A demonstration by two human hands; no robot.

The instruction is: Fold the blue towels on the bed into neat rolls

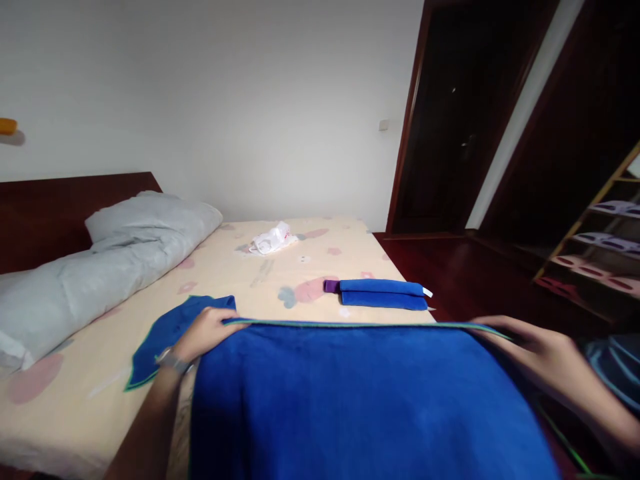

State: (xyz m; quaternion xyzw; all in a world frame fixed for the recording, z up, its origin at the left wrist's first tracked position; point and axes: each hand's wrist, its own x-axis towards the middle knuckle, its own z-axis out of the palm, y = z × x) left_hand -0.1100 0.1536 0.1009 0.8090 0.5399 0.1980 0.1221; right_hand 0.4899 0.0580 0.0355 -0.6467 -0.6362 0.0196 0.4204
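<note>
A large blue towel (340, 393) with green edging hangs stretched between my hands. At its upper left edge, the fingers of my left hand (210, 327) are closed on the cloth, and a watch is on that wrist. My right hand (525, 343) pinches the opposite end of the same edge, slightly blurred. Beneath and beside my left forearm, another blue cloth (150, 343) with a green border lies on the bed. Beyond the stretched edge rest folded blue towels (383, 295), with a small dark purple piece (331, 286) at their left end.
The bed (250, 287) has a cream sheet with a fruit print. A grey quilt (125, 247) is bunched along the left, by the dark headboard (75, 197). A white plastic bag (273, 239) lies farther back. On the right are a dark door (450, 120) and a shoe rack (590, 233).
</note>
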